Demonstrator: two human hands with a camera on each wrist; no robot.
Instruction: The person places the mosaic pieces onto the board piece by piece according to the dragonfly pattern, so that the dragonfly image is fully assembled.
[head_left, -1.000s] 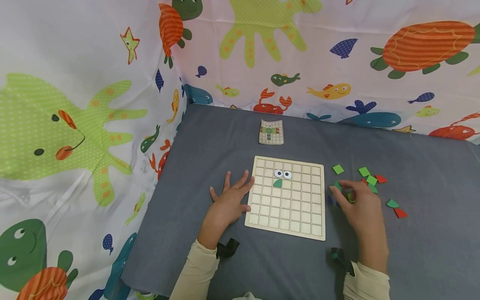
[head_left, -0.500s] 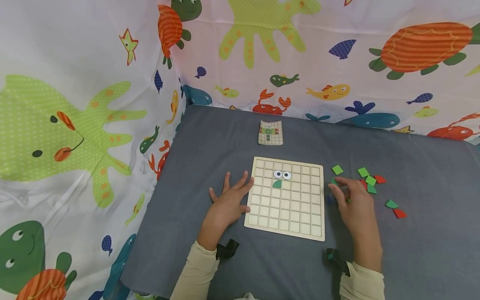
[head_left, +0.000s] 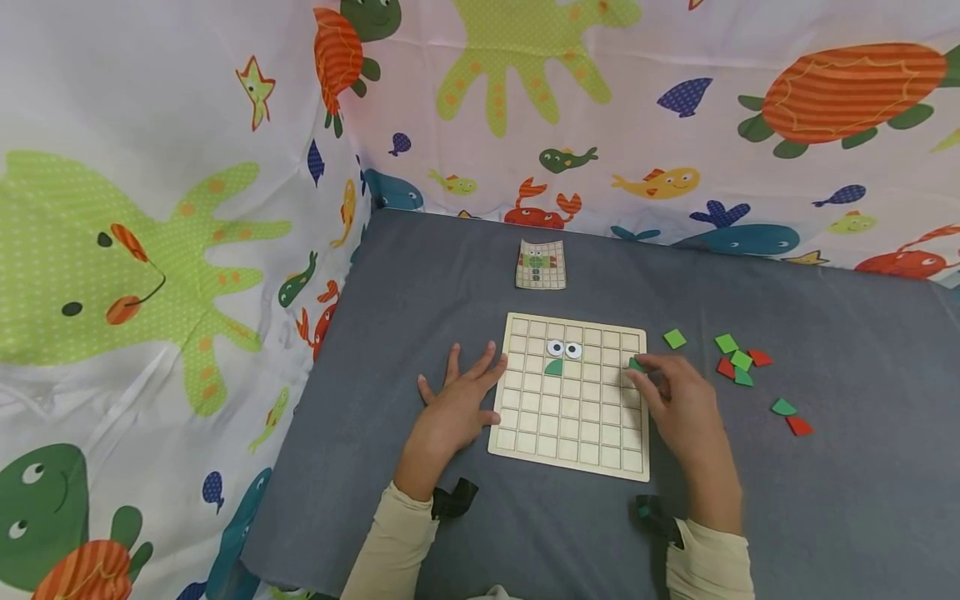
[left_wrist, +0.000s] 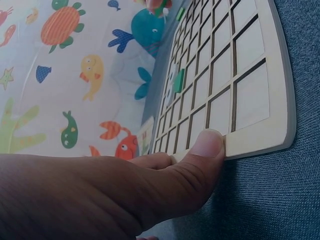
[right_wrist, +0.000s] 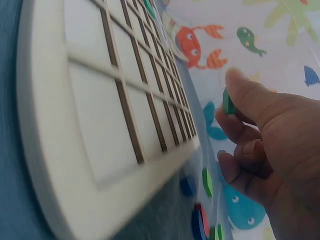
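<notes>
A wooden grid board (head_left: 570,435) lies flat on the grey cloth. My left hand (head_left: 453,408) rests at its left side with fingers spread, and the left wrist view shows the thumb (left_wrist: 207,150) touching the board's rim. Over the board's right edge, my right hand (head_left: 686,408) pinches a small green tile (right_wrist: 228,102) between thumb and finger; its full outline is partly hidden. Two round eye pieces (head_left: 573,351) sit side by side in the upper part of the grid. Just below them lies a green quarter-round tile (head_left: 554,367).
Right of the board are scattered light green square tiles (head_left: 675,338), red tiles (head_left: 799,427) and dark green tiles (head_left: 784,407). Behind the board stands a small pattern card (head_left: 541,271). A printed cloth (head_left: 480,100) with sea animals hangs behind the table.
My right hand has moved left from beside the loose tiles to the board's right edge, carrying the green tile. The left hand stays where it was.
</notes>
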